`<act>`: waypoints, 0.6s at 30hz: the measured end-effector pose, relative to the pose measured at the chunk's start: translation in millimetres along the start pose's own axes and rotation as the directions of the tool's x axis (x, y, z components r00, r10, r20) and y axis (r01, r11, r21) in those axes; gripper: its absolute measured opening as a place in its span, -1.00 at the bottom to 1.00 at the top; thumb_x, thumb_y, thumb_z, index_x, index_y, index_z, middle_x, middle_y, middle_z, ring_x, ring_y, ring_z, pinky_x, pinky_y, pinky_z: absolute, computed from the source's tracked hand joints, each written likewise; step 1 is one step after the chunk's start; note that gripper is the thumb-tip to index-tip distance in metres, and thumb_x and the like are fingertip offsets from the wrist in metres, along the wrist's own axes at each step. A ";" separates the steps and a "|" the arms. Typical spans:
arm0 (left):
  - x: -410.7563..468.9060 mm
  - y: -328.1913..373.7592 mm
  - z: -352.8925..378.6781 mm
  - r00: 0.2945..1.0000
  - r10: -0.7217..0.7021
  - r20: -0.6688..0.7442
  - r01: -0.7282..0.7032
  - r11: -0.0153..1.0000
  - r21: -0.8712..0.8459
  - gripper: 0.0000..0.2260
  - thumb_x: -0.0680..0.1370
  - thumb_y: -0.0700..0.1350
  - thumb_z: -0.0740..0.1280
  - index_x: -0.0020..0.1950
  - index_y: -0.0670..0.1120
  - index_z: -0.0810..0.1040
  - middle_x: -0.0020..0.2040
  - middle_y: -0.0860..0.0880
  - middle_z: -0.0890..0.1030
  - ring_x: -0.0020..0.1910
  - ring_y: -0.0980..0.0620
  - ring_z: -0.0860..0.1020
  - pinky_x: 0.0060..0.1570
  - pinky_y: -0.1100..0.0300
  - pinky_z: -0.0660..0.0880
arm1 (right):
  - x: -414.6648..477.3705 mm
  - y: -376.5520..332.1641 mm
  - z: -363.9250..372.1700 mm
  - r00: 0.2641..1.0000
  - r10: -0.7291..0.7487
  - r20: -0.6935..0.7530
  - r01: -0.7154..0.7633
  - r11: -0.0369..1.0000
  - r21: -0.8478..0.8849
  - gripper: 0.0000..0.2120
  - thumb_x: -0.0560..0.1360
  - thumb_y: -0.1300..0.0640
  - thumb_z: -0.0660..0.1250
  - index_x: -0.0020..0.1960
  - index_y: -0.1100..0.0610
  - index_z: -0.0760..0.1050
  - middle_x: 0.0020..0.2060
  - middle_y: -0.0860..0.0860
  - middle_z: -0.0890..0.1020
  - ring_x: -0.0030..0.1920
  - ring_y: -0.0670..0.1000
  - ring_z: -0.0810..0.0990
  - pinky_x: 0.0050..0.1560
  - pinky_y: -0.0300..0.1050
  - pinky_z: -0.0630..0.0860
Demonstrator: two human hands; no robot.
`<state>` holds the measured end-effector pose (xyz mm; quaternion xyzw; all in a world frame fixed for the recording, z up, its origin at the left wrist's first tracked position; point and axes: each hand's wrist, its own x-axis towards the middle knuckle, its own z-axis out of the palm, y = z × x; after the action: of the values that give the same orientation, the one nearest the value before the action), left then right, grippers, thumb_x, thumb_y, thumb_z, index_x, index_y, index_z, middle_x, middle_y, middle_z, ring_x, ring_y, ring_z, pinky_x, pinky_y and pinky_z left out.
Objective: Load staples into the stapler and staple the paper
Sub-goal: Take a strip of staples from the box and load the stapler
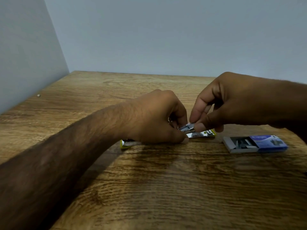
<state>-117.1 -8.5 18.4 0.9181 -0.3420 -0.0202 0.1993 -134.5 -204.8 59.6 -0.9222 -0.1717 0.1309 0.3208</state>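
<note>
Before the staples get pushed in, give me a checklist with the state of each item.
1. Stapler steadied by the left hand: ok, it is gripped low over the table.
2. Right hand fingers pinching at the stapler's metal front: ok.
3. Staple strip seated in the channel: cannot tell, the fingers hide it.
4. Staple box open with staples showing, on the right: ok.
5. Paper ready to staple: cannot tell; only a shiny yellow-edged packet lies under the hands.
</note>
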 end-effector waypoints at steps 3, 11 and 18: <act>0.0 0.2 -0.3 1.000 -0.002 0.009 0.002 1.000 0.001 -0.81 0.40 0.15 0.55 -0.06 0.11 0.73 -0.28 0.16 0.65 -0.31 0.25 0.58 -0.30 0.31 0.46 | 0.0 2.1 -1.1 1.000 0.010 0.017 -0.011 1.000 0.028 -0.81 0.19 0.08 0.58 -0.19 0.02 0.76 -0.34 0.00 0.77 -0.48 -0.18 0.63 -0.41 -0.39 0.54; -0.5 1.0 -1.0 1.000 -0.018 0.022 0.018 1.000 -0.017 -0.80 0.40 0.17 0.55 -0.06 0.12 0.73 -0.27 0.19 0.66 -0.28 0.29 0.60 -0.30 0.35 0.45 | 1.0 7.7 -3.7 1.000 -0.003 0.029 0.002 1.000 0.014 -0.73 0.13 0.01 0.55 -0.17 0.00 0.75 -0.32 0.01 0.78 -0.44 -0.13 0.67 -0.39 -0.39 0.55; -0.9 0.8 -0.6 1.000 -0.021 0.016 0.022 0.999 -0.041 -0.84 0.39 0.15 0.57 -0.16 0.10 0.72 -0.32 0.18 0.65 -0.33 0.32 0.58 -0.31 0.31 0.44 | -2.0 15.3 0.7 0.966 -0.257 0.021 0.257 0.954 -0.156 -0.77 0.37 0.10 0.57 -0.08 -0.14 0.61 -0.19 -0.13 0.74 -0.31 -0.11 0.67 -0.30 -0.31 0.58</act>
<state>-118.2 -8.2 19.2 0.9172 -0.3332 -0.0367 0.2153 -133.0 -216.5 49.6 -0.9144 -0.3000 0.0741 0.2615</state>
